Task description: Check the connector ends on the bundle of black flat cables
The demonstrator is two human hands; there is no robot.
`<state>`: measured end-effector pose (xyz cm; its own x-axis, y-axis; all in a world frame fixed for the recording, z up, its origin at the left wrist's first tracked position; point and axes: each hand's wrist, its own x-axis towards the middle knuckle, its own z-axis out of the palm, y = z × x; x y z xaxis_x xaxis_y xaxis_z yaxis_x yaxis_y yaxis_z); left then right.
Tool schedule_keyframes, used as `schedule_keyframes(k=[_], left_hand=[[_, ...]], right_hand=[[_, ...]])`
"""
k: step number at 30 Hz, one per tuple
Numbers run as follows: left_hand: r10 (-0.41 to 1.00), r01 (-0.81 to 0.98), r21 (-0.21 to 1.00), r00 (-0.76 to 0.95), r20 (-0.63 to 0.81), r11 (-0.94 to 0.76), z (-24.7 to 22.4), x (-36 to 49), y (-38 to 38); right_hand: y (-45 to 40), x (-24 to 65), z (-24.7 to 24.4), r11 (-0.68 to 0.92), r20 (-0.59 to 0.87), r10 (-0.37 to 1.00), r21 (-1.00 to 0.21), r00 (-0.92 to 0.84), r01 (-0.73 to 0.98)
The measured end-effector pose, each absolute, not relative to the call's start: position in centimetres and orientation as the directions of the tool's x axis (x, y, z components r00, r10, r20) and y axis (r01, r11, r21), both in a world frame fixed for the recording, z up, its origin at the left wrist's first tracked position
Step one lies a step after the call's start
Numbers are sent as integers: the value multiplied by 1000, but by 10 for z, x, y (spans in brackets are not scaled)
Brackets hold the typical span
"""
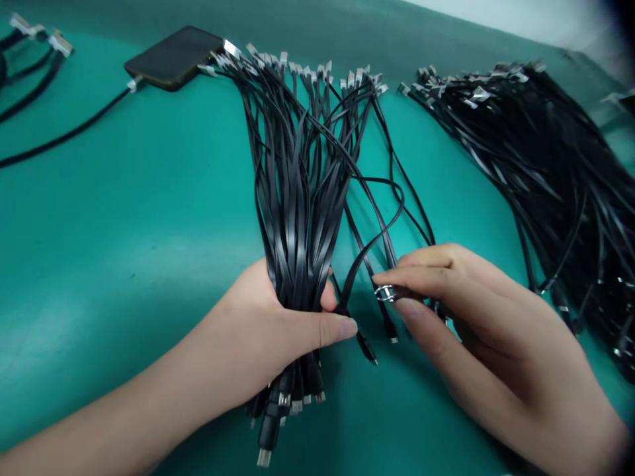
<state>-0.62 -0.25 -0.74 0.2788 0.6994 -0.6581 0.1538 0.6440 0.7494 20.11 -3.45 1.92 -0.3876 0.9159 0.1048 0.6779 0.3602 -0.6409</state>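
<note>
A thick bundle of flat black cables runs down the middle, silver USB plugs at its far end and small connectors at its near end. My left hand is wrapped round the bundle near the connectors, thumb across the front. To its right, my right hand pinches a black cable end with a silver connector between thumb and fingers. Two loose cable ends, one with a small tip, lie between the hands.
A dark phone-like device with a cable plugged in lies at the back left on the green table. Another large pile of black cables lies on the right. More plugs show at the upper left.
</note>
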Motion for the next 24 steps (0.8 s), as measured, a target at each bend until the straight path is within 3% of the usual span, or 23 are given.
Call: schedule_keyframes(k=[5,24], left_hand=[[702,133,751,282,-654,647,-7,-5,-4],[718,142,772,296,-630,619,-9,-6,-3]], right_hand=[[-36,200,17,412,149,897,-622,-416,666],[-33,189,13,300,82,936,-697,-343,651]])
